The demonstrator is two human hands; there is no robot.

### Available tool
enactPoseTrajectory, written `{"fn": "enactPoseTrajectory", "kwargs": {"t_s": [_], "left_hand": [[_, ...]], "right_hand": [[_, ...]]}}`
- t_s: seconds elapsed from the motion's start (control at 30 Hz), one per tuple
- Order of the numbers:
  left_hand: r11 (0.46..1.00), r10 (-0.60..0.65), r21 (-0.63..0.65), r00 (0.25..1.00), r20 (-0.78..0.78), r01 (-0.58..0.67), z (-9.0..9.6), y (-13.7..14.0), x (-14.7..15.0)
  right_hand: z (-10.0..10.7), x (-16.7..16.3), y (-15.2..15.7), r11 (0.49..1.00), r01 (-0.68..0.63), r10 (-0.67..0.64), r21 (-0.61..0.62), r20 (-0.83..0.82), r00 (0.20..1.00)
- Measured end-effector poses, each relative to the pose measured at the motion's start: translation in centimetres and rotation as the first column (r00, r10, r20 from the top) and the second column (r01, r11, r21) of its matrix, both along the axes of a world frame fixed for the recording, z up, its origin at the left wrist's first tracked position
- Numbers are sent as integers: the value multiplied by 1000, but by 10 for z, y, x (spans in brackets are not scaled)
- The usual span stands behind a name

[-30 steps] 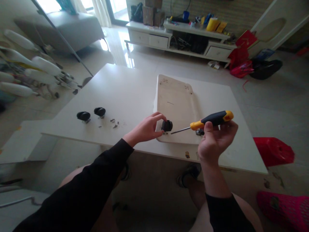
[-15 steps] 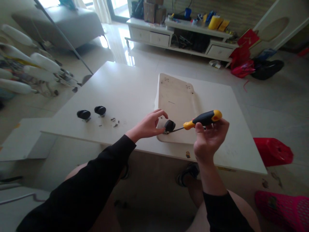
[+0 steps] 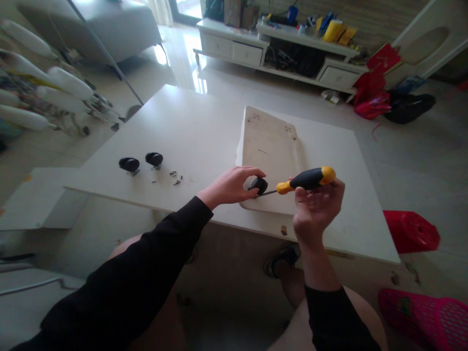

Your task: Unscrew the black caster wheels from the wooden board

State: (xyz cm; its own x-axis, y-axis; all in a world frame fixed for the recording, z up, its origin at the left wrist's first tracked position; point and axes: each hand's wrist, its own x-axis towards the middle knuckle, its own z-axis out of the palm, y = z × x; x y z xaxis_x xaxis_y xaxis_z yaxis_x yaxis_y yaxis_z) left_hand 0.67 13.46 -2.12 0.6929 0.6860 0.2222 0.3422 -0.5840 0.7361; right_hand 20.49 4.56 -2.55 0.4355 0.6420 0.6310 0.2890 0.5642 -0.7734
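My right hand [image 3: 319,207] grips a yellow-and-black screwdriver [image 3: 310,179], its shaft pointing left at the base of a black caster wheel [image 3: 259,185]. That caster stands at the near left corner of a pale, scuffed panel [image 3: 272,151]. My left hand [image 3: 237,185] closes around the caster, thumb on the near side and fingers behind it. The screwdriver's tip is too small to make out against the caster's plate. Further left on the white table [image 3: 197,131] stand two more casters, one [image 3: 129,164] beside the other [image 3: 154,159], near several small screws [image 3: 176,178].
A red plastic stool or bin [image 3: 411,231] stands on the floor right of the table, and a pink mesh basket [image 3: 427,317] lies at lower right. Beyond the table is a white cabinet [image 3: 234,48]. White-padded metal equipment [image 3: 69,83] stands at left.
My left hand has shifted slightly right and its fingers have closed around the caster. The screwdriver stays at the caster's base. The whole view has shifted a little.
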Motion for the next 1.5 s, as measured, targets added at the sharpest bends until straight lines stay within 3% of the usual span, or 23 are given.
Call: {"fn": "enactPoseTrajectory", "kwargs": {"t_s": [0.4,0.63,0.8,1.03,1.17,1.37,1.5], "left_hand": [[996,20,92,990,-141,-7,7,-3,-6],[993,95,79,993,-70,-89,9,2,-6],[998,31,49,999,-10,-31,12,3,4],[995,-77,-60,997,-20,76,9,2,18],[998,-50,-51,997,-59,48,10,0,26],[999,27,-35,999,-19,-27,7,0,34],[998,-35,-43,999,36,37,7,2,30]], "right_hand": [[3,-6,-3,999,45,-45,-16,-48,998],[3,-4,-2,994,58,-62,-95,-37,997],[4,-1,0,987,82,-80,-135,19,997],[12,0,-5,971,-83,110,-223,111,988],[17,-3,-3,982,-124,138,-143,90,986],[12,-7,5,995,-5,10,-99,49,999],[10,-8,9,997,-12,13,-75,22,1000]]}}
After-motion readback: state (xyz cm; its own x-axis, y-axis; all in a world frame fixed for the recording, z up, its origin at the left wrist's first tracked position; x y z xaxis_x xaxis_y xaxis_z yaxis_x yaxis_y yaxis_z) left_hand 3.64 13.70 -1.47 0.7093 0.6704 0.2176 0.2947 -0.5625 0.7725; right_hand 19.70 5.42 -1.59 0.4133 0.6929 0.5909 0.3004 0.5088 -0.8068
